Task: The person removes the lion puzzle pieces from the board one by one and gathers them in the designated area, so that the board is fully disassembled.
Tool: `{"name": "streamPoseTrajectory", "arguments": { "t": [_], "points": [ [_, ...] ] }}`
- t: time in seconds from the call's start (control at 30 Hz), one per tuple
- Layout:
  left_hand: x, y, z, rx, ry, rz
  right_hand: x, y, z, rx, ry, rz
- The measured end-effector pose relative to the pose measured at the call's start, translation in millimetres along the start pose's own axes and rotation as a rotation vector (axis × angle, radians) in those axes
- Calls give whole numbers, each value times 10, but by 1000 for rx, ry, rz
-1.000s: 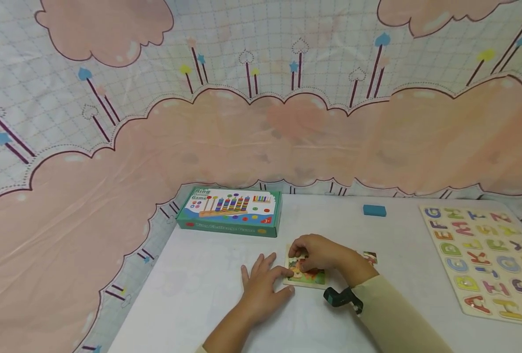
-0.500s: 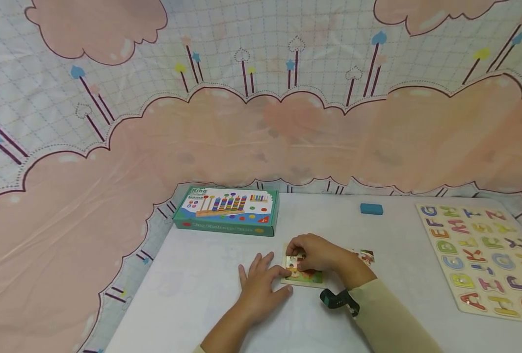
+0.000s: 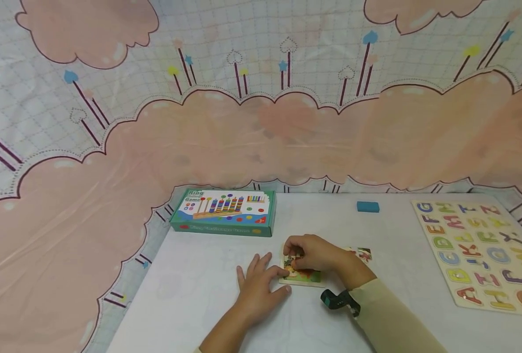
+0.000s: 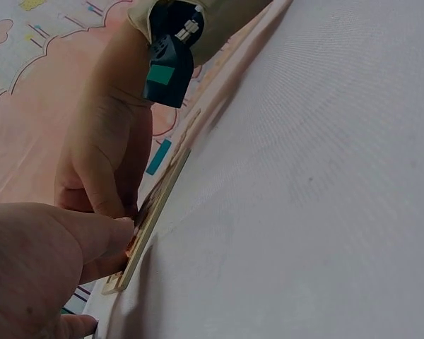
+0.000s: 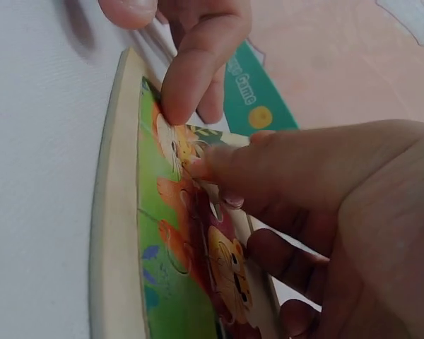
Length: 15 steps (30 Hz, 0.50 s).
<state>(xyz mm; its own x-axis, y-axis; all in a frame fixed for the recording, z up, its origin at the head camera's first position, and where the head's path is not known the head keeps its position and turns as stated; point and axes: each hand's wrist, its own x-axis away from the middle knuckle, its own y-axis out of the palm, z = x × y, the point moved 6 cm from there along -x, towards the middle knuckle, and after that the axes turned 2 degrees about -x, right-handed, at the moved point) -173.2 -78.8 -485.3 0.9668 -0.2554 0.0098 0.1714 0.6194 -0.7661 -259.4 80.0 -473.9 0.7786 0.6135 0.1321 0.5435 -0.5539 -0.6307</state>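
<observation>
A small wooden jigsaw puzzle [image 3: 302, 278] with an animal picture lies on the white table between the hands. In the right wrist view its tray's pale rim [image 5: 112, 233] and fitted pieces, with orange lion-like animals, show close up. My right hand [image 3: 317, 252] bends over the puzzle from above, thumb and forefinger pinching a yellowish puzzle piece [image 5: 186, 148] at its left part; the fingers hide much of that piece. My left hand [image 3: 257, 291] rests at the puzzle's left edge with fingers spread, its index fingertip touching the picture's lower left part.
Loose puzzle pieces [image 3: 364, 254] lie behind the right wrist, partly hidden. A green ring game box [image 3: 223, 213] stands at the back left, a blue block [image 3: 368, 207] at the back. An alphabet board [image 3: 482, 255] lies at the right. A patterned cloth [image 3: 261, 137] hangs behind.
At the puzzle's upper left, a pale patch seen half a second ago beside the right fingers now shows darker picture. The left hand keeps its place; the whole view shifts slightly.
</observation>
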Motion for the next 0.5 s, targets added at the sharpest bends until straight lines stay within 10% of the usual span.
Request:
{"name": "streamPoseTrajectory", "arguments": {
  "t": [0.5],
  "points": [
    [-6, -9, -6, 5, -4, -2, 75, -95, 32, -126, 34, 125]
  ]
}}
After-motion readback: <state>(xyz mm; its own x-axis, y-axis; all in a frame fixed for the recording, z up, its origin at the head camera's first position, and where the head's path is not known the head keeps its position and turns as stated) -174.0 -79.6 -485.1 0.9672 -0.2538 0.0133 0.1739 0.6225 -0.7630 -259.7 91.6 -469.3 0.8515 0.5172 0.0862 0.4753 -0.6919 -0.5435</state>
